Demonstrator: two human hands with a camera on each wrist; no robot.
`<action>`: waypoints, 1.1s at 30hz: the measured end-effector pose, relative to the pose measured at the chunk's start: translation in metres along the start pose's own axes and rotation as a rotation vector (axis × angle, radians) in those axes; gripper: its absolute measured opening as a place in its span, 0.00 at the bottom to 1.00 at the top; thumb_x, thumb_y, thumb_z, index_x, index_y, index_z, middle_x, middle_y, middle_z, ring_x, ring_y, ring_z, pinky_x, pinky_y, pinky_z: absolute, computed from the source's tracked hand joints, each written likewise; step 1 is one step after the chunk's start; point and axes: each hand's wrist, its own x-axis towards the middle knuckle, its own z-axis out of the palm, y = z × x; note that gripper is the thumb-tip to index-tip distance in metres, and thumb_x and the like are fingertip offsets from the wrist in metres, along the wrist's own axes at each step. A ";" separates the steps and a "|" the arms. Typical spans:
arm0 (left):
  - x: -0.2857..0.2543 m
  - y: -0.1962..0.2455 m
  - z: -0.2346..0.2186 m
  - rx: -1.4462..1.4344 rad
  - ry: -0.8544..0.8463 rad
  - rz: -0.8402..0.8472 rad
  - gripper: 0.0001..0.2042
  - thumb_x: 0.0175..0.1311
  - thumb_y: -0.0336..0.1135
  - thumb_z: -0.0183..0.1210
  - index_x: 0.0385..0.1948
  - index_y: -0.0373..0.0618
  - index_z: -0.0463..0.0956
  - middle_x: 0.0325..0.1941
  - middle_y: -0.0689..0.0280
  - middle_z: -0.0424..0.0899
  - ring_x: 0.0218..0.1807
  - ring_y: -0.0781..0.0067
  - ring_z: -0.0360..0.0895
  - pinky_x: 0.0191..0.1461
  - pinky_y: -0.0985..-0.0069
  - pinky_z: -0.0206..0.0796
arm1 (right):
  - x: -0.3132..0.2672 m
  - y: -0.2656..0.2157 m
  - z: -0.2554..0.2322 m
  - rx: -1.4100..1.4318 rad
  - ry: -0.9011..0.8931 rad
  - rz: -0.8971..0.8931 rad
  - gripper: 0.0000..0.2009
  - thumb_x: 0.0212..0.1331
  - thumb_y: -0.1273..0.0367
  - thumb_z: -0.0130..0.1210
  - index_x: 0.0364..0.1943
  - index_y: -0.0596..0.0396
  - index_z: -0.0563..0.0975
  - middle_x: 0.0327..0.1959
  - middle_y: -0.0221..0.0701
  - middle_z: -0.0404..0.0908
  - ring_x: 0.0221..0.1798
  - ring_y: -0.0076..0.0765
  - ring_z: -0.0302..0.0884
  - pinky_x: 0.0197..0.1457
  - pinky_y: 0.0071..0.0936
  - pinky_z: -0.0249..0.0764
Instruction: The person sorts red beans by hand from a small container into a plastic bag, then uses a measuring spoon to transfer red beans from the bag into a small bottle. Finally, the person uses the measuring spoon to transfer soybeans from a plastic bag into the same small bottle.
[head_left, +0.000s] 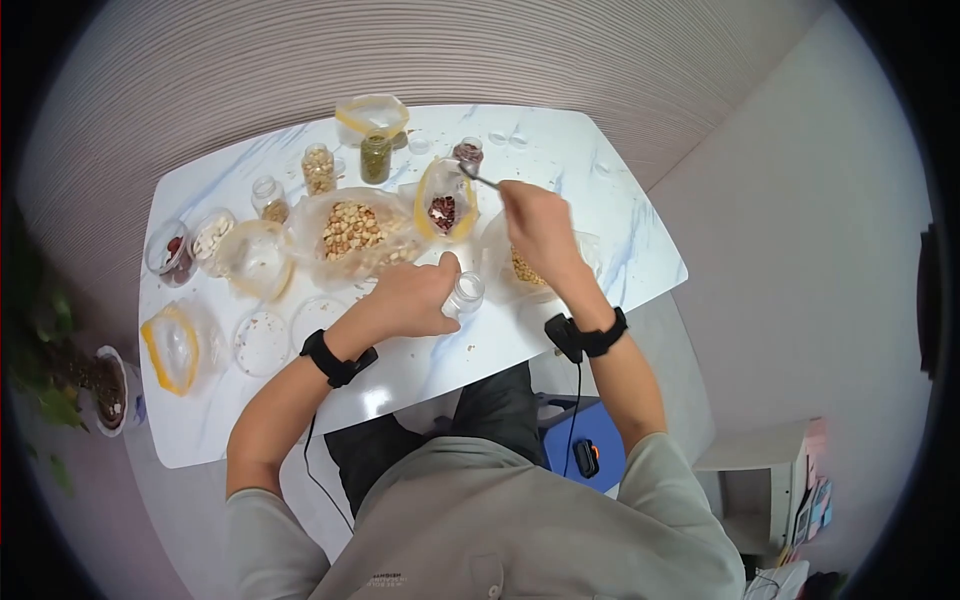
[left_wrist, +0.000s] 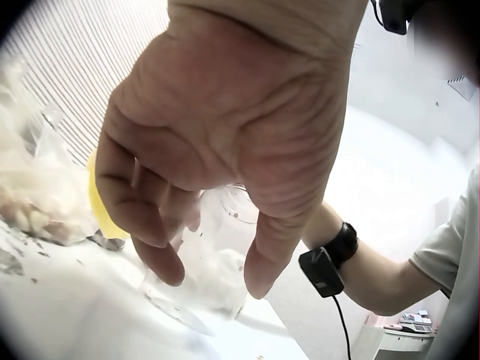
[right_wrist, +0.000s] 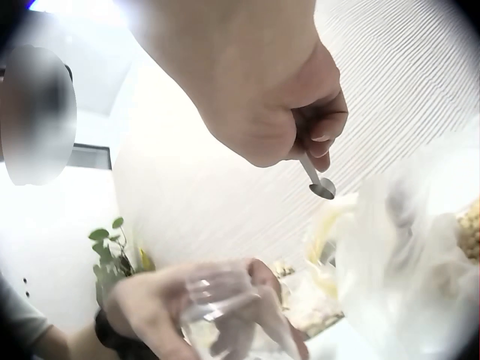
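Observation:
My left hand (head_left: pixel 410 298) grips a small clear jar (head_left: pixel 468 290) near the front of the table, its mouth facing up. Seen in the right wrist view, the jar (right_wrist: pixel 225 300) looks see-through, with fingers curled round it. Pinched in my right hand (head_left: pixel 540 225) is a metal spoon (head_left: pixel 480 178), whose small bowl (right_wrist: pixel 322 189) shows in the right wrist view. The spoon's tip reaches over an open yellow-rimmed plastic bag (head_left: pixel 427 195) of dark red beans (head_left: pixel 442 211). Just behind that bag stands a jar of dark red contents (head_left: pixel 468 152).
A bag of pale nuts (head_left: pixel 352 232) lies left of the bean bag; another bag of yellowish pieces (head_left: pixel 525 268) sits under my right forearm. Filled jars, including a green one (head_left: pixel 375 158), line the back. Tubs, lids and a yellow-rimmed bag (head_left: pixel 170 350) occupy the left side.

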 end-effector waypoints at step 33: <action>0.052 0.021 0.026 -0.137 0.214 -0.011 0.35 0.55 0.49 0.74 0.65 0.48 0.73 0.53 0.58 0.86 0.46 0.53 0.86 0.49 0.61 0.77 | -0.135 0.089 -0.006 1.050 0.216 1.024 0.12 0.75 0.69 0.54 0.49 0.67 0.83 0.27 0.32 0.87 0.24 0.17 0.75 0.29 0.17 0.71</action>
